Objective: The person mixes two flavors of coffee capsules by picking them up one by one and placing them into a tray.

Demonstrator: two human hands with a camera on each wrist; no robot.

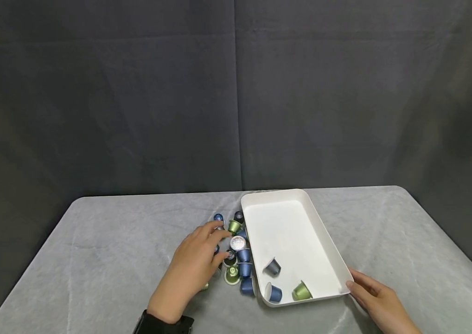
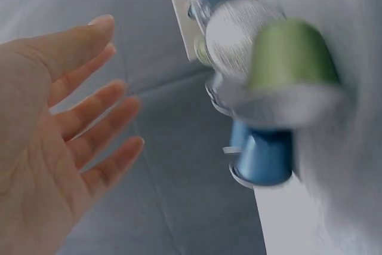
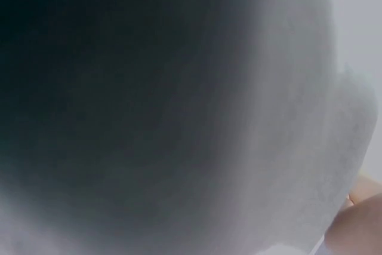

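Note:
A loose heap of blue, green and dark coffee capsules (image 1: 245, 269) lies along the left side of a white tray (image 1: 328, 241). My left hand (image 1: 194, 260) hovers by the heap's left side, its fingers spread and slightly bent. In the left wrist view that hand (image 2: 48, 129) is apart from a green capsule (image 2: 292, 55) and a blue capsule (image 2: 265, 156), with nothing in its grasp. My right hand (image 1: 379, 301) pinches the tray's near right corner, thumb at the rim. The right wrist view is mostly dark blur, with some skin (image 3: 358, 225) at the lower right.
Inside the tray, near its front end, lie a grey-blue capsule (image 1: 273, 267), a blue capsule (image 1: 275, 293) and a green capsule (image 1: 302, 291). A grey cloth covers the table (image 1: 106, 260). Behind its far edge hangs a dark curtain (image 1: 156, 116).

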